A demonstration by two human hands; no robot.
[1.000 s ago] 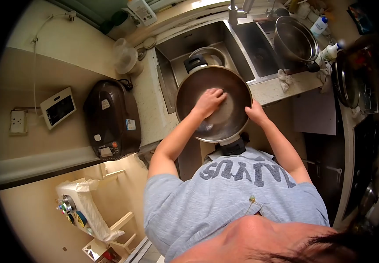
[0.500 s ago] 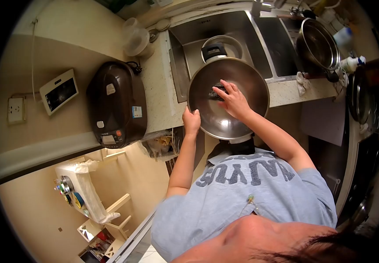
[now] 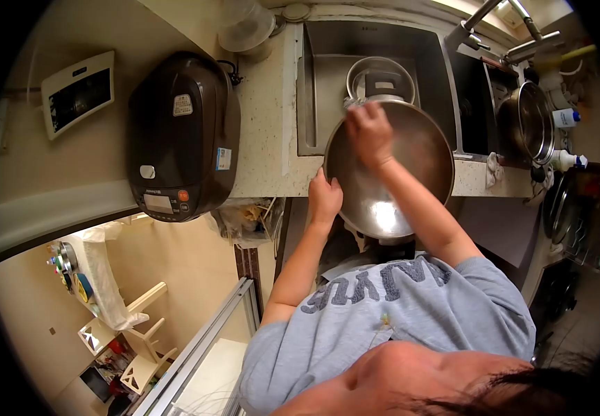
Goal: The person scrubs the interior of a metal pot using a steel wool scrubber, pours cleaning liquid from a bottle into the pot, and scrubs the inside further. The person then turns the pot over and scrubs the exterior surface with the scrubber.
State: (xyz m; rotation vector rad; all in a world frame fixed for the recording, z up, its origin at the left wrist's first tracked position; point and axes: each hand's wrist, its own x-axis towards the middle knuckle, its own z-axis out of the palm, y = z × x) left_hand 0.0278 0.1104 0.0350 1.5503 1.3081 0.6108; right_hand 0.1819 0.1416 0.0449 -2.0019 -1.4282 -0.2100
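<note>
A wide steel wok [image 3: 418, 159] with black side handles is tilted over the front edge of the sink [image 3: 310, 104]. My left hand [image 3: 325, 199] is closed on its left rim, thumb up. At the far left part of the rim, my right hand [image 3: 370, 132] is curled and slightly blurred. A bit of grey scouring pad [image 3: 350, 102] shows beyond its fingers; the palm hides the rest. Behind the wok's far black handle [image 3: 385, 84], a round steel pan [image 3: 359, 69] lies in the sink.
A dark rice cooker [image 3: 203, 132] stands on the counter to the left. Clear plastic containers [image 3: 244, 28] are behind it. The faucet [image 3: 461, 35] rises at the back right. A steel pot [image 3: 527, 125] and bottles [image 3: 564, 118] sit on the right.
My right hand has moved from the middle of the wok to its far left rim, its fingers going from spread to curled. My left hand stays on the rim. The camera view has shifted.
</note>
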